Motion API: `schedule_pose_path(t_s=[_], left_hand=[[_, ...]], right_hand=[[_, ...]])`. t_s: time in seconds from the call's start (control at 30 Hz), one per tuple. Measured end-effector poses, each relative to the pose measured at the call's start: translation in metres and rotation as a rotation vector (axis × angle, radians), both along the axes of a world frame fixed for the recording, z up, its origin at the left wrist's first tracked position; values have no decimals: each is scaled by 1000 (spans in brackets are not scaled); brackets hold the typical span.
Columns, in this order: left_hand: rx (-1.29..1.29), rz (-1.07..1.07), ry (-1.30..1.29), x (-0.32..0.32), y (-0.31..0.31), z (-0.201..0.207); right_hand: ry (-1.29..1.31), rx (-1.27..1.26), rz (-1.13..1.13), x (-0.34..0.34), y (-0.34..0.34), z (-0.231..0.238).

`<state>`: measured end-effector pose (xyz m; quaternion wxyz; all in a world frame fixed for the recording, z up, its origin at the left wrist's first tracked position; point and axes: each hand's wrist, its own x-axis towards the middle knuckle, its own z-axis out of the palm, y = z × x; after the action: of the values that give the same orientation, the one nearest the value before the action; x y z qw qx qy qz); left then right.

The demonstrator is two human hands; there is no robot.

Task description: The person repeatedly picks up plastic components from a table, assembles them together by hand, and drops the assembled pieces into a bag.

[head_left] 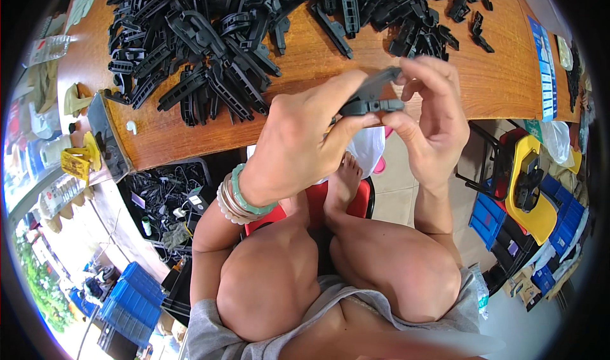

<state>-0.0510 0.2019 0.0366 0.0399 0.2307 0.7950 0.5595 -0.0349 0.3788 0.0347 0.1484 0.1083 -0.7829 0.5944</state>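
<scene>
Dark moulded part (370,104) at upper centre

Smooth and angular, it is pinched by the left hand (295,138); the right hand's (437,122) thumb and forefinger bracket its right end, grip unclear. Ribbed black pieces (210,49) heap on grained wood (168,139). Left, a bin (206,168) holds tangled cables (166,192).

One wooden table (162,143) bears black plastic parts (210,36) too numerous to count, one white earbud (131,127) and one blue-and-white sheet (542,74); at its near edge are one left hand (295,134), one right hand (440,122) and, between them, at least one dark piece (363,108).
</scene>
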Motion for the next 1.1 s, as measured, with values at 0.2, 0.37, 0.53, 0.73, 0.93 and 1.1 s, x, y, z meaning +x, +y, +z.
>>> schedule_pose_path(t_s=[0.2,0.37,0.53,0.73,0.93,1.1], left_hand=[[-9,-68,90,1,-2,1],[9,-64,102,0,-4,-2],[37,-51,98,0,-2,-7],[49,-36,-2,4,2,-9],[76,-24,12,4,5,-11],[80,-21,79,3,7,-12]], right_hand=[[-109,31,112,1,5,0],[-79,58,77,3,2,-4],[-80,80,51,4,-1,-3],[-102,104,45,3,3,-3],[-208,-136,96,3,2,-3],[-240,-210,114,3,7,-6]])
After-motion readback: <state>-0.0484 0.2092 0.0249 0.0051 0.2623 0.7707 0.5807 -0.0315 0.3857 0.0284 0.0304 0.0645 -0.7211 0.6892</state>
